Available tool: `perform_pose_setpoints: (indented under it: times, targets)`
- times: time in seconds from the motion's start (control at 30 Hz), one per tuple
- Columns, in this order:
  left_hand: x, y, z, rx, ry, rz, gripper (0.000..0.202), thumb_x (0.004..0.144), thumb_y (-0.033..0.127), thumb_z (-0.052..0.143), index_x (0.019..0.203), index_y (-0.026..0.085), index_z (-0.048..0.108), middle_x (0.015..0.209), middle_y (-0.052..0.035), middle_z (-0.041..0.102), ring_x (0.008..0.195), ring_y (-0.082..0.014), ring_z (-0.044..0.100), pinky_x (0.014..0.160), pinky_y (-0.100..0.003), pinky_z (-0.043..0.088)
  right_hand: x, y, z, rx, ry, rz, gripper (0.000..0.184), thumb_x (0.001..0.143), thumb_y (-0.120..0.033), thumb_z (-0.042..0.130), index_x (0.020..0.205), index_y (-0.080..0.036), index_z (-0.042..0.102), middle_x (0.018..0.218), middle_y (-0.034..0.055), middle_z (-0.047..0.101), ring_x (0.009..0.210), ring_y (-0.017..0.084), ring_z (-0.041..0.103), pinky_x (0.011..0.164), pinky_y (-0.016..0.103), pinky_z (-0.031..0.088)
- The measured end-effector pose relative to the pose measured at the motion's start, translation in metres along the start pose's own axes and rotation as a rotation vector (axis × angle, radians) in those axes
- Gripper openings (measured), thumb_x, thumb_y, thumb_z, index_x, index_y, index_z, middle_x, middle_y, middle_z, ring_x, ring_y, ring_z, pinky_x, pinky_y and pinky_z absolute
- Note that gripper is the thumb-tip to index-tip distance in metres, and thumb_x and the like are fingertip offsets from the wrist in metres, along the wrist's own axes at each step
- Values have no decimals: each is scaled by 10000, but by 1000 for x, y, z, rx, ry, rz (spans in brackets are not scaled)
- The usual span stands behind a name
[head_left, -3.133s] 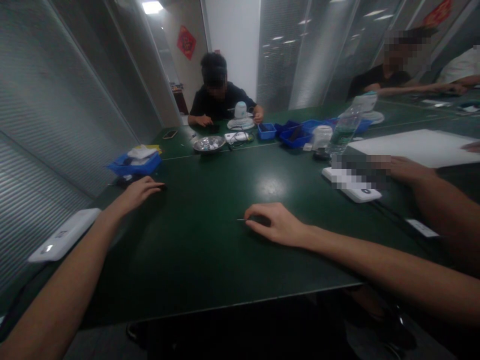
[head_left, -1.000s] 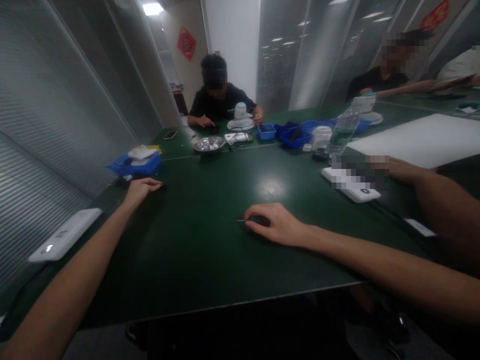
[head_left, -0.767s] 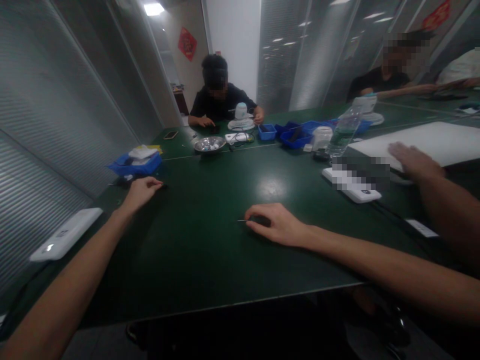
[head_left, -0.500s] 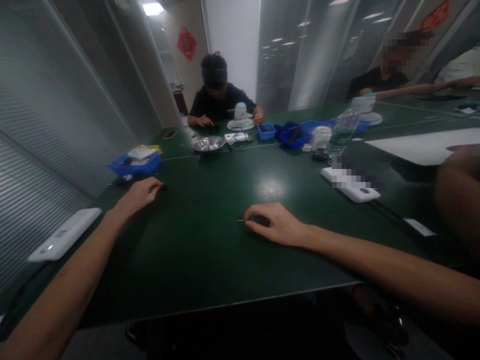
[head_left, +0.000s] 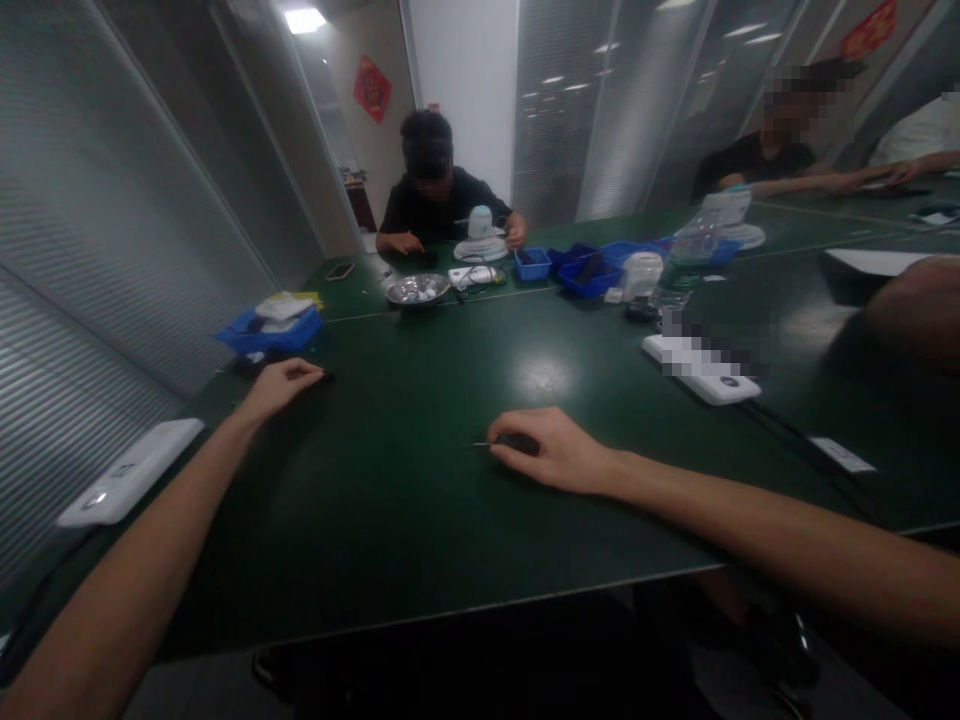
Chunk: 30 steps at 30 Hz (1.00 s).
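Landmark: metal dish (head_left: 417,304), small pale items inside; places below are as seen from the wearer.
Right grip (head_left: 544,450): well to the near right of the dish; fingers curled round a thin tool (head_left: 481,444), its fine tip pointing left, dark body half hidden by the hand.
Left grip (head_left: 279,387): near left of the dish; fingertips pinched on a small dark piece (head_left: 328,375); lifted or resting, cannot tell.
Risk, dark piece: could slip or flick away, judging by the tiny fingertip hold; dark on dark green, it would be hard to find.
Risk, tool tip: projects bare from the fingers; a careless sweep could scratch the surface or prick the other hand.
Risk, left forearm: passes close to a white device (head_left: 131,475), far to the near left of the dish; an elbow shift could knock it or drag its cord.
Counter (head_left: 390,500): dark green, glossy, a bright reflection to the near right of the dish; blue tray (head_left: 289,335) to its left, water bottle (head_left: 679,280) well to its right.
Room: dim; blinds (head_left: 60,250) left of the dish, a co-worker (head_left: 427,200) seated beyond it, red wall decoration (head_left: 373,90) behind.
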<state>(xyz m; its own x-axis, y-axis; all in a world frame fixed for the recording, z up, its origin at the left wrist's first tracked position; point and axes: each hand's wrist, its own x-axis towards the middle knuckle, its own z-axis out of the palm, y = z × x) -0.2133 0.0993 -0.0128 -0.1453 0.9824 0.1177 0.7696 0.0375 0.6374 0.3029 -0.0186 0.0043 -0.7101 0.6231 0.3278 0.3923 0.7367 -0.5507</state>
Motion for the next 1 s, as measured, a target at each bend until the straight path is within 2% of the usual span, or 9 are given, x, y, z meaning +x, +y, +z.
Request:
perform_pose_setpoints:
  times: [0.17,0.27,0.37,0.5,0.57,0.63,0.77,1.0]
  targets:
    - [-1,10,6,-15,69,-85,540,635,610,820,934,163,771,1046,-104,779,990,-302,704,937,-406,536,0,0,1,-2,-5,6,214,1026,-361,593,1124,-197,687,945,25,711,739,132,619,688,262,444]
    - [-8,30,13,-68,-50,-18,540,629,617,841,929,174,766,1052,-93,777,1015,-298,698,947,-401,527,0,0,0,-5,-4,9,210,1025,-361,596,1123,-197,683,964,24,717,762,134,636,702,261,458]
    - [-25,66,31,-114,-265,82,512,691,612,828,962,183,757,1040,-81,765,987,-279,693,879,-386,540,0,-1,1,-15,1,17,203,1019,-352,602,1121,-198,685,963,20,720,765,136,643,701,261,463]
    - [-68,132,72,-164,-517,323,405,856,545,744,1030,180,733,1021,-65,731,876,-211,661,760,-324,517,1,0,1,-23,43,43,182,1008,-323,611,1118,-201,689,993,23,731,781,142,651,712,266,463]
    - [-92,161,92,-197,-572,454,364,900,511,720,1042,176,723,982,-54,712,833,-183,628,730,-296,488,1,0,1,-27,69,62,176,999,-312,616,1110,-200,693,996,28,736,791,148,656,724,271,464]
    - [-113,180,107,-212,-611,552,311,934,467,701,1052,179,714,980,-47,697,836,-171,607,739,-288,473,1,0,1,-34,82,79,169,986,-298,620,1094,-195,700,961,27,735,765,149,650,709,271,458]
    - [-131,193,116,-175,-606,670,240,927,387,728,1057,186,710,998,-46,679,877,-174,595,792,-296,463,3,-1,0,-44,78,94,145,945,-246,635,1052,-183,709,888,15,719,703,135,621,667,256,430]
    - [-131,191,112,-158,-605,688,212,948,354,706,1080,188,710,1021,-54,677,906,-183,601,817,-306,459,3,-1,0,-38,41,99,118,911,-225,640,993,-183,714,847,6,705,690,126,610,664,248,413]
